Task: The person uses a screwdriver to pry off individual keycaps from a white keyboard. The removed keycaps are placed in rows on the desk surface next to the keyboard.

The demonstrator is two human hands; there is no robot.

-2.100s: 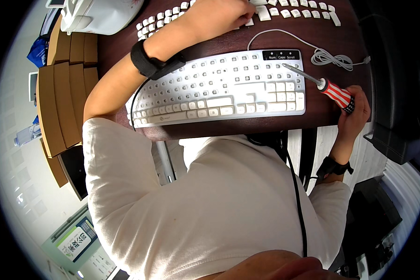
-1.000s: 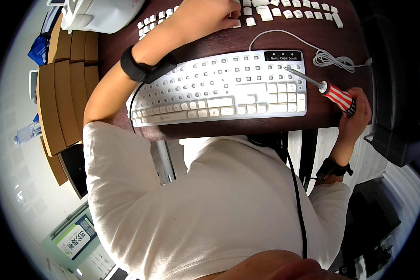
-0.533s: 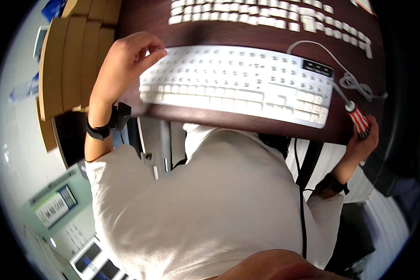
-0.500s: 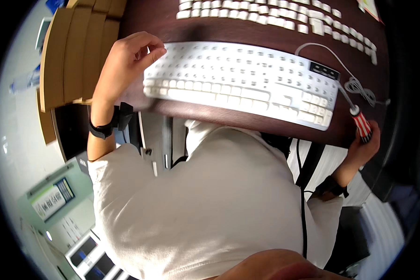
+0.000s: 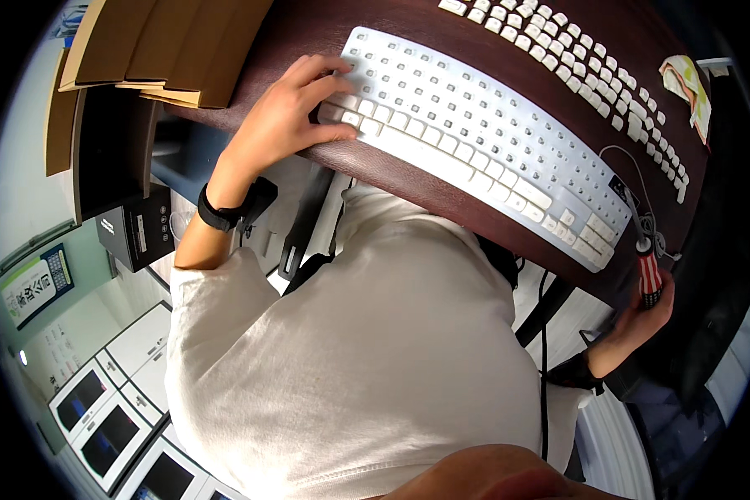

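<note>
A white keyboard [image 5: 475, 133] lies on the dark brown desk, tilted down to the right. Bare switches fill its far rows; keycaps [image 5: 442, 142] still cover its near rows. My left hand [image 5: 287, 108] is at the keyboard's left end, fingers apart, with the thumb by the near edge and the fingertips touching the end. At the right, my right hand [image 5: 648, 312] is closed around the red-and-white striped handle of a screwdriver [image 5: 648, 271]. Its metal shaft points up toward the dark panel [image 5: 621, 190] at the keyboard's far right corner.
Loose white keycaps [image 5: 575, 62] lie in rows beyond the keyboard. A coiled cable [image 5: 648, 223] sits by its right end, and a crumpled printed wrapper [image 5: 685, 92] farther back. Brown cardboard boxes [image 5: 162, 50] stand at the left edge of the desk [image 5: 325, 33].
My left hand has gone from a curled pose by the keyboard's far left corner to spread fingers on its left end. The view has turned, so the keyboard appears more slanted. The screwdriver stays held.
</note>
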